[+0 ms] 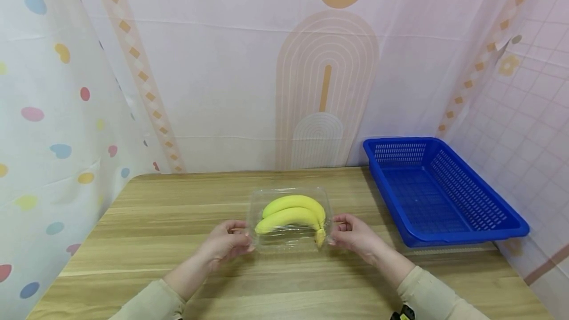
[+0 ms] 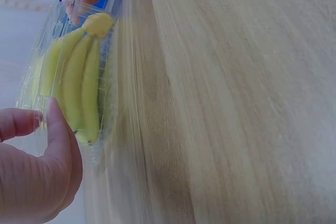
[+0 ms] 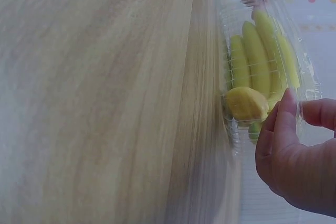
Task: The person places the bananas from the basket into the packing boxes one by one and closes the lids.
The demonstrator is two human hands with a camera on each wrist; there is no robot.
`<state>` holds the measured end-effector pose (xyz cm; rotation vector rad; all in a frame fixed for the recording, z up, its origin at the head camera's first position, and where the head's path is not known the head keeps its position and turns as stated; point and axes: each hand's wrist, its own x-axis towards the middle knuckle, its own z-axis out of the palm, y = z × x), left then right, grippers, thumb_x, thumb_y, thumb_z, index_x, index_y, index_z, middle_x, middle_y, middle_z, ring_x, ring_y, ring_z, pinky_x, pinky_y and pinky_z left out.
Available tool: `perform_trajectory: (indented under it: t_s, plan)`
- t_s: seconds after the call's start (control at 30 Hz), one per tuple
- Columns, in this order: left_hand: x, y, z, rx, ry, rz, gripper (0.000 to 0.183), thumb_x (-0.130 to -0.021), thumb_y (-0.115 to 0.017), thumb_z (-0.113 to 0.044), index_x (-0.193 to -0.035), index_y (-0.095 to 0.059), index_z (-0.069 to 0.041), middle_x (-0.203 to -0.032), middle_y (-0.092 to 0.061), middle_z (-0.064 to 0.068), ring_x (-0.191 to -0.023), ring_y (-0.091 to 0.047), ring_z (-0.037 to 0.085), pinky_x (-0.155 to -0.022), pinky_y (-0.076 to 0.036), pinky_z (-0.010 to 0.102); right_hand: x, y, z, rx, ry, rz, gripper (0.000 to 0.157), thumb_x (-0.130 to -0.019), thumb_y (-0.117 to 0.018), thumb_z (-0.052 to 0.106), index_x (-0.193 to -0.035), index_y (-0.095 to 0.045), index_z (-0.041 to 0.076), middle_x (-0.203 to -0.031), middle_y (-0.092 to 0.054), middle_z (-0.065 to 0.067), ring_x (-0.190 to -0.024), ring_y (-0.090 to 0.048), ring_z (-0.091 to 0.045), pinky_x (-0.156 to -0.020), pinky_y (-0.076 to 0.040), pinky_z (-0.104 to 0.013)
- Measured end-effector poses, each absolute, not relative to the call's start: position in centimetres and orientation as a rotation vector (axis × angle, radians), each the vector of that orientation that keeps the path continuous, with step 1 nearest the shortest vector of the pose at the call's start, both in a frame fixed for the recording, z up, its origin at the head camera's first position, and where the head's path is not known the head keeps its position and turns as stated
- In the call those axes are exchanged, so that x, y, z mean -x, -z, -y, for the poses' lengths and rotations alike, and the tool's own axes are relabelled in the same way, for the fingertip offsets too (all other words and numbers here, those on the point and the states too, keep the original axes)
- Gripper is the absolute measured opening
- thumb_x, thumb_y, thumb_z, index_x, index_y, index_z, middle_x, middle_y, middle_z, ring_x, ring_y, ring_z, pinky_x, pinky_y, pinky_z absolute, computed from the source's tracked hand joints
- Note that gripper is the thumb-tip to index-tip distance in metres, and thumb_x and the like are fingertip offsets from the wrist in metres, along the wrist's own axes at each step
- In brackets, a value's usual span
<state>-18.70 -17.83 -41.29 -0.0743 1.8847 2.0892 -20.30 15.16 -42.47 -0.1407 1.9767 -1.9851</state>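
Note:
A clear plastic clamshell box (image 1: 284,247) is between my two hands, near the middle of the wooden table. Inside it lies a bunch of yellow bananas (image 1: 291,216), its stem end toward the right. My left hand (image 1: 228,242) pinches the box's left edge between thumb and fingers; the left wrist view shows this pinch (image 2: 44,156) close up. At the opposite edge, my right hand (image 1: 355,237) pinches the rim in the same way, also seen by the right wrist camera. The lid lies over the bananas; whether it is latched I cannot tell.
A blue plastic basket (image 1: 453,238) with slotted sides stands at the table's right rear. The wooden table (image 1: 178,201) meets a patterned cloth backdrop (image 1: 222,88) behind, and more cloth hangs at both sides.

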Motion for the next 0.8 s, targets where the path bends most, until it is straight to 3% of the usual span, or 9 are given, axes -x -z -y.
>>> perform_trajectory:
  t_s: [0.8]
  plan:
    - [18.67, 41.57, 17.52, 0.149, -2.057, -1.985, 0.059, -0.082, -0.059, 0.018, -0.137, -0.036, 0.018, -0.1, -0.044, 0.015, -0.078, -0.059, 0.019, -0.075, -0.06, 0.028, 20.37, 42.64, -14.82, 0.098, 1.991, -2.046, 0.048, -0.086, -0.059, -0.015, -0.13, -0.038, -0.019, -0.095, -0.047, -0.012, -0.081, -0.055, -0.016, -0.076, -0.059, -0.026]
